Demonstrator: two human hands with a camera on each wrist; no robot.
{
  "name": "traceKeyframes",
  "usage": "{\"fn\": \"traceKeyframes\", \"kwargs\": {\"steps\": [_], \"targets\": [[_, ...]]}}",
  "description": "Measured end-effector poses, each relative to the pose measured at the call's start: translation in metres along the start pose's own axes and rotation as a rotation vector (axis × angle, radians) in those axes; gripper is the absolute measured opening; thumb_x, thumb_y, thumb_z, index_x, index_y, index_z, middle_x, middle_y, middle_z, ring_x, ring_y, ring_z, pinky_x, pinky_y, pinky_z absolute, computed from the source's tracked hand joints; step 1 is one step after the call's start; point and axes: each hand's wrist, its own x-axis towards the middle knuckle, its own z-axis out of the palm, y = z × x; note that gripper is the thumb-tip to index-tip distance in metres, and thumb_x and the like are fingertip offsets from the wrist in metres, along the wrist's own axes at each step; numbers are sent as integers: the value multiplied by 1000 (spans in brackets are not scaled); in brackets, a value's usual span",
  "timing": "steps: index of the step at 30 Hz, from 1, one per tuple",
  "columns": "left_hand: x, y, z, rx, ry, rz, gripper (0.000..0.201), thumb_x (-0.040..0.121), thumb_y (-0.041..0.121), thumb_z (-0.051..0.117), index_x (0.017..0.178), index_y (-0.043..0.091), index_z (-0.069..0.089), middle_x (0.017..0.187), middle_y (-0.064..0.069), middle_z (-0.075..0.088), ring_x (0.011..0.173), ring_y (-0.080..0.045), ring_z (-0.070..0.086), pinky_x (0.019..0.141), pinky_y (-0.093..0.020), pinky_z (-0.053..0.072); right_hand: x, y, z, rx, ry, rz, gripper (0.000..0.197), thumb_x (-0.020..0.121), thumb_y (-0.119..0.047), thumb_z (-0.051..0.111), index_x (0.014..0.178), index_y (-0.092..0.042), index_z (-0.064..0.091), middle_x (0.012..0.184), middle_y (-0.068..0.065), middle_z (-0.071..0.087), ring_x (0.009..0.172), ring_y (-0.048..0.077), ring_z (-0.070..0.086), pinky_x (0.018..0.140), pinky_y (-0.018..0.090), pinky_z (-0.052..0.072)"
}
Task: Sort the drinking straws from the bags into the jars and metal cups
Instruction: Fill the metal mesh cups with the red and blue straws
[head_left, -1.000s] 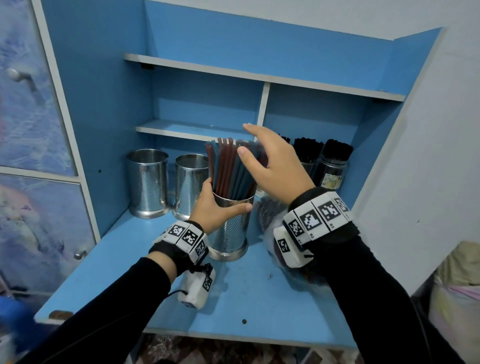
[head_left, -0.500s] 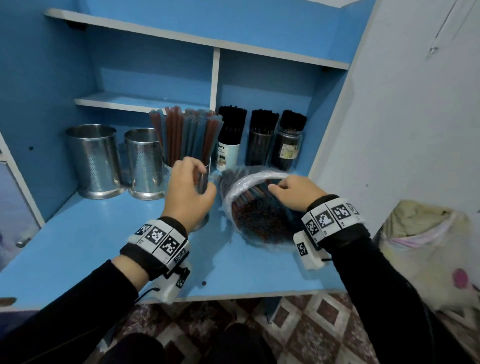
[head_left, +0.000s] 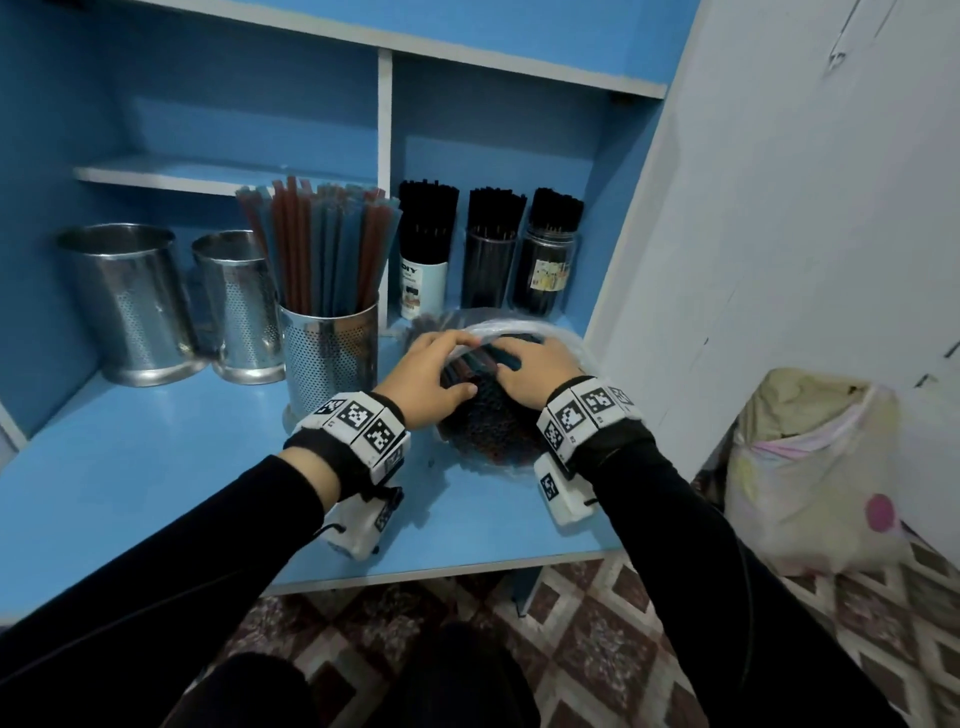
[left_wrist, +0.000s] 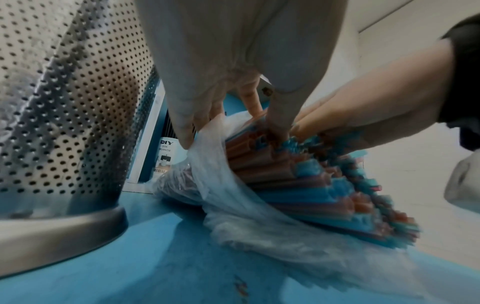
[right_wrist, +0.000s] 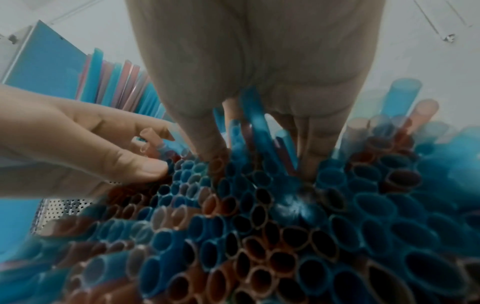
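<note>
Frame centre: left hand (head_left: 427, 379) pinches bag (left_wrist: 233, 197) rim; right hand (head_left: 530, 375) grips straws (right_wrist: 259, 205) – draw small bunch straight out, rim held down, toward cup (head_left: 329, 358) at left

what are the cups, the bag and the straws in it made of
Cups: apparently steel, shiny and perforated.
Bag: thin clear plastic film, crinkled and see-through.
Straws: likely translucent plastic, blue and reddish, thin-walled tubes with light showing through.

Blue and red straws (head_left: 488, 415), perforated silver cup (head_left: 330, 358), blue desk (head_left: 156, 467)
</note>
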Motion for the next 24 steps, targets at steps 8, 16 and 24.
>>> {"fn": "traceKeyframes", "kwargs": {"steps": [8,16,24], "targets": [[3,-3,1,-12,18,-3,49,90,21,69,132,31,47,142,-7,40,134,-22,39,112,-32,28,-2,-1,-4,18,6,-26,37,93,-17,56,127,-29,59,133,10,55,117,25,54,97,31,46],[2,0,1,-5,16,-26,50,90,21,69,133,29,47,144,-8,39,135,-23,39,112,-34,28,-11,3,-13,140,152,-83,32,82,3,62,100,-22,71,113,0,65,93,12,52,80,21,41],[0,0,-1,-16,7,-33,50,90,23,69,133,30,46,144,-6,39,135,-22,39,112,-35,29,-27,9,-27,262,127,-82,29,83,3,62,91,-24,69,121,3,58,90,19,57,78,25,46]]}}
